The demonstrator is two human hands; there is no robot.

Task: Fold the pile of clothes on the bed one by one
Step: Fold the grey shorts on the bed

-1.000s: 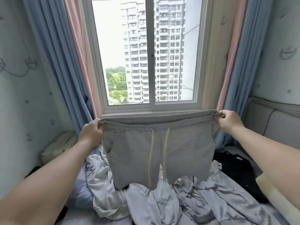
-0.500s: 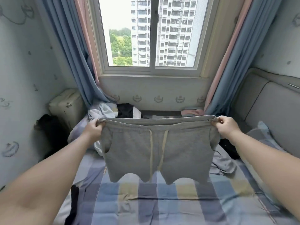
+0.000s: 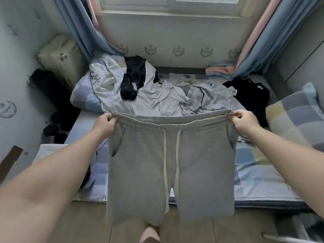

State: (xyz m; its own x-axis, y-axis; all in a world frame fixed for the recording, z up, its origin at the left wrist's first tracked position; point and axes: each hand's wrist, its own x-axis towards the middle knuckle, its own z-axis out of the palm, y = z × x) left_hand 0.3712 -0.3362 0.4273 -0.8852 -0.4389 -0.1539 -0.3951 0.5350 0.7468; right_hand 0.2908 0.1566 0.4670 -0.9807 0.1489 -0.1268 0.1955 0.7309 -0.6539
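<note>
Grey shorts (image 3: 171, 163) are held up spread flat, front w/ drawstrings (image 3: 164, 155) facing the camera, over the near edge of the bed (image 3: 254, 165). The waistband's left corner is pinched by the left grip (image 3: 105, 124), fingers curled round the fabric; the right corner is pinched the same way by the right grip (image 3: 245, 122). The waistband is stretched btwn both, sagging slightly mid-span. The legs hang free, hems seen in front of the wooden floor (image 3: 84, 223).

Behind the shorts, a pile of clothes (image 3: 163, 99) is spread across the far half of the bed: light grey & white items, w/ a black garment (image 3: 134, 79) lying on top at its left. A black tee (image 3: 250, 97) is laid apart at the right, near a checked pillow (image 3: 296, 116). A foot (image 3: 149, 234) is seen on the floor below the shorts.
</note>
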